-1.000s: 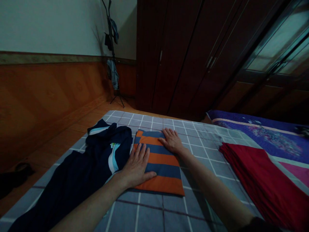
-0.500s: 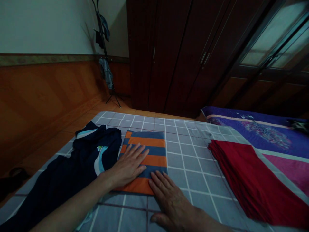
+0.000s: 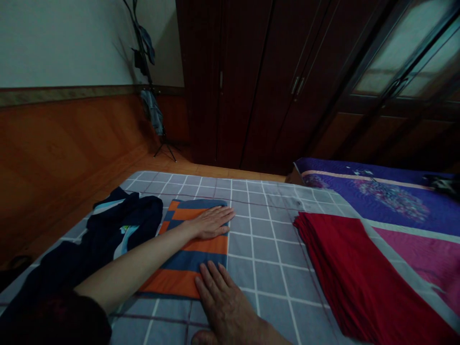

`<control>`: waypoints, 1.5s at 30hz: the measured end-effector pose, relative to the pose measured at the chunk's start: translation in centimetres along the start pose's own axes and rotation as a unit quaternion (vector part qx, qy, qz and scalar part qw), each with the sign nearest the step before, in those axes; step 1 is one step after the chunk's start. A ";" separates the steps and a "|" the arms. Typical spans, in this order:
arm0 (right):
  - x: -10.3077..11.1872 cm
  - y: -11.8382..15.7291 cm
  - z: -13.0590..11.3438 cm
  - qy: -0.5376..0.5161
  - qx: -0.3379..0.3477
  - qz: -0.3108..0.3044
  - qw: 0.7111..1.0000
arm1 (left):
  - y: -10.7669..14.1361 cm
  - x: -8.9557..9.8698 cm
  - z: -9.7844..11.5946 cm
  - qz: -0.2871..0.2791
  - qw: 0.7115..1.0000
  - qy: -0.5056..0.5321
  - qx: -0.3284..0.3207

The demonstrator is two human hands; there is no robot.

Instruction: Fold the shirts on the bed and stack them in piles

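Note:
A folded cloth with orange and blue stripes lies flat on the grey checked bedsheet. My left hand rests flat across its upper right part, fingertips reaching past the right edge. At the lower right corner of the cloth, my right hand lies with its fingers stretched out, their tips on the fabric. Neither hand grips anything. To the left is a crumpled dark navy garment with light blue and white trim, partly behind my left forearm.
A red folded cloth stack lies at the right. Beyond it is a purple and pink cover. A dark wardrobe stands behind the bed, with a clothes stand at the back left.
My left hand has slid up and right across the striped cloth to its right edge. My right hand stays by the lower right corner. The whole view has shifted slightly.

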State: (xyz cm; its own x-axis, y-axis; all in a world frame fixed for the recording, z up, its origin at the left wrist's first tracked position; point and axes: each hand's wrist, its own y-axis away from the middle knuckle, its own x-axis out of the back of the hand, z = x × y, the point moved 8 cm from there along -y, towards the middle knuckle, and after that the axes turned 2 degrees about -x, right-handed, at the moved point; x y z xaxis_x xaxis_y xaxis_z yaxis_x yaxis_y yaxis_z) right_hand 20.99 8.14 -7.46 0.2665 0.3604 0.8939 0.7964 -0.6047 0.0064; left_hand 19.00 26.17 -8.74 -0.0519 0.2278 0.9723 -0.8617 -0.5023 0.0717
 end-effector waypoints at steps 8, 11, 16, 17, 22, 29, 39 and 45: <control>-0.2 -0.1 -0.3 -0.040 -0.041 -0.034 0.998 | -1.9 1.6 -3.1 0.048 0.995 -0.024 0.079; -0.5 0.0 -0.1 -0.030 -0.045 -0.029 0.998 | -2.1 3.4 -4.5 0.069 0.989 -0.028 0.131; -0.5 0.0 0.0 -0.025 -0.037 -0.025 0.999 | -0.1 3.3 -0.3 0.089 0.989 -0.031 0.113; -0.7 0.0 0.1 -0.026 -0.037 -0.027 0.999 | 0.5 2.6 1.2 0.081 0.992 -0.028 0.089; -1.8 -0.1 0.7 -0.027 -0.041 -0.034 0.998 | 3.9 0.3 1.9 0.065 0.992 -0.025 0.104; -1.8 -0.1 0.8 -0.022 -0.038 -0.027 0.999 | 9.9 3.9 -8.6 0.090 0.954 -0.051 0.281; -2.7 -0.2 1.3 -0.007 -0.037 -0.027 0.999 | 15.4 0.7 -0.5 0.082 0.975 -0.036 0.203; -2.1 -0.1 0.9 -0.010 -0.028 -0.032 0.999 | 19.5 0.1 -2.1 0.110 0.944 -0.034 0.309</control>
State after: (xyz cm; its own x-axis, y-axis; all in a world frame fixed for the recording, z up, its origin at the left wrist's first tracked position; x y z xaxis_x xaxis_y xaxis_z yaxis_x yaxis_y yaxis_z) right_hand 20.84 8.14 -9.76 0.2277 0.4140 0.8814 0.7811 -0.6181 0.0885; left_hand 1.09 18.16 -7.72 -0.1449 0.0185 0.9893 -0.3743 -0.9265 -0.0375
